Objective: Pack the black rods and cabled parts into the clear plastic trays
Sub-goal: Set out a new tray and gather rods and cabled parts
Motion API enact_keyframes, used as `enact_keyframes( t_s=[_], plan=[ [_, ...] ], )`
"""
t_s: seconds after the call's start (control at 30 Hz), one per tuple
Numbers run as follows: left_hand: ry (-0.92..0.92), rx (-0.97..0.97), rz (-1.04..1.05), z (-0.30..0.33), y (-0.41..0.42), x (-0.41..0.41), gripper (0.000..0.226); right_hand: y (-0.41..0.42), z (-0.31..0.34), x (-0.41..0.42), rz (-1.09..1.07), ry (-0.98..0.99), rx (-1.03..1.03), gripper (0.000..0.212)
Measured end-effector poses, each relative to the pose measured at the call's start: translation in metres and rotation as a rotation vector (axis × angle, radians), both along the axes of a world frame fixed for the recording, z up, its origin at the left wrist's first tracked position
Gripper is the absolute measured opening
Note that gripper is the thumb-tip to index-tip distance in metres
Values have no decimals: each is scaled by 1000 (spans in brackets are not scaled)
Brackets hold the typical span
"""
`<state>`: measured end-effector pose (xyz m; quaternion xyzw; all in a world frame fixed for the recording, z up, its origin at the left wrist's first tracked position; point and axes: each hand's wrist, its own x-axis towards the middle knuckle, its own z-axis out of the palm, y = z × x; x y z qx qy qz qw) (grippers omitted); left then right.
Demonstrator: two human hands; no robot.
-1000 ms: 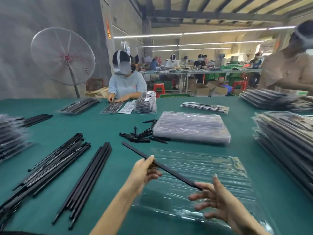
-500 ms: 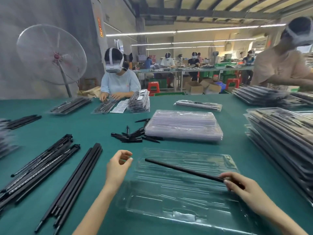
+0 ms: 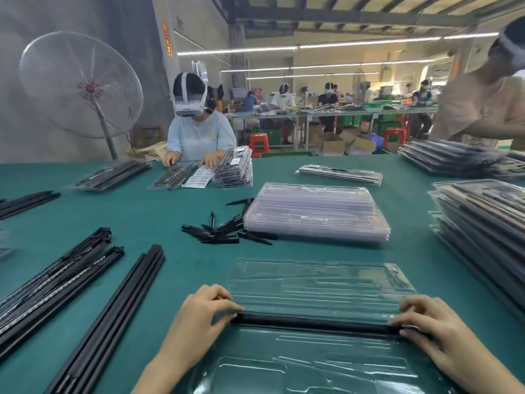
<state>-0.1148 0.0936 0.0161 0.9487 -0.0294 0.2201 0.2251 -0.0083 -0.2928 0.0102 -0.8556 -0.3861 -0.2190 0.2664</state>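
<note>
- While both hands work at it, one black rod (image 3: 315,323) lies flat in the clear plastic tray (image 3: 321,282), its long axis running left to right, parallel to the table's near edge.
- At the rod's left end the left hand (image 3: 199,317) pinches it between curled fingertips; at the other end the right hand (image 3: 426,325) grips it the same way.
- That tray is thin, glossy moulded plastic with long shallow channels, sitting at the middle of the near edge of the green table (image 3: 159,211).
- Toward the near left corner, a bundle of straight matte black rods (image 3: 113,314) points diagonally away.
- Beyond the tray, short tapered black parts (image 3: 218,230) lie scattered just beside a stack of empty trays (image 3: 315,211).
</note>
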Motion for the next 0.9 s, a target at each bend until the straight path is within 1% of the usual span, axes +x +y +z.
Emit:
enact_keyframes(
  t_s=[0.1,0.17,0.23,0.27,0.33,0.4,0.43,0.5,0.53,0.6,0.63,0.7,0.77,0.83,0.9],
  plan=[
    [-16,126,-38,-1,0,-3,16,2,-3,6,23,-53,-48,54],
    [-14,179,-58,-2,1,-3,16,5,-1,8,59,-29,-46,51],
    [31,167,-52,-3,5,0,7,9,1,7,102,45,-17,44],
    [81,144,-53,-4,9,2,2,10,4,7,104,62,-9,42],
    [142,-1,-35,-1,15,9,6,11,6,8,92,89,-15,36],
    [97,-158,15,4,23,26,12,12,13,9,90,110,-27,18],
    [65,-172,49,7,28,39,15,11,14,10,96,123,-40,11],
    [88,-78,107,10,34,70,10,10,15,12,96,157,-71,31],
    [129,5,115,12,35,87,14,10,13,14,87,172,-87,41],
    [211,212,91,12,32,122,29,11,7,18,89,210,-69,56],
    [238,339,84,13,27,138,37,12,4,20,91,229,-49,59],
    [238,568,108,16,18,168,51,13,1,21,94,266,-22,59],
    [246,717,153,18,14,189,58,12,-1,21,92,286,3,57],
    [291,791,190,15,14,205,55,13,-2,20,94,310,25,54],
    [314,815,207,8,15,216,50,14,-2,20,91,322,52,50]
  ],
)
